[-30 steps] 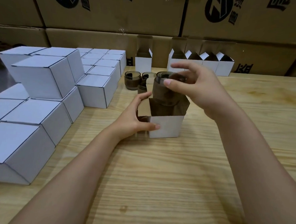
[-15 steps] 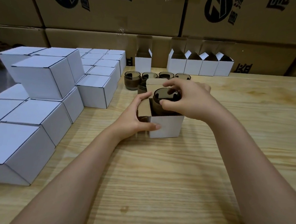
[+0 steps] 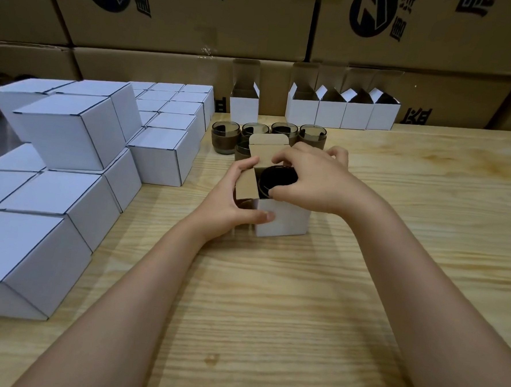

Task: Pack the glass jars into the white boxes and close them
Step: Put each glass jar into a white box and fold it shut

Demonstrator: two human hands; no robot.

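On the wooden table [image 3: 271, 314], pale yellow with wavy grain lines, one small white box [image 3: 282, 222]. Smooth card, square shape, brown on the inside, top flaps open. Down inside it, a round glass jar [image 3: 277, 179], dark and shiny, rim about level with the box top.

Just behind the box, loose jars [image 3: 225, 133] in a bunch: round, smoky brown glass, a darker band around each belly. Farther back, a row of open white boxes [image 3: 331, 111] with flaps up. Off to the left, closed white boxes [image 3: 72, 128] piled up like steps, with flat tops and sharp edges. Along the back, big brown cartons [image 3: 184, 18] like a wall, with dull card, black print and a bit of shiny tape.

Around the box's left corner, left hand [image 3: 232, 204] curled, thumb flat on the front wall, fingers up by the left flap. Over the box from the right, right hand [image 3: 311, 181] with bent fingers, pinching the jar's rim: thumb at the near edge, fingertips at the far edge. Jar right between both hands.
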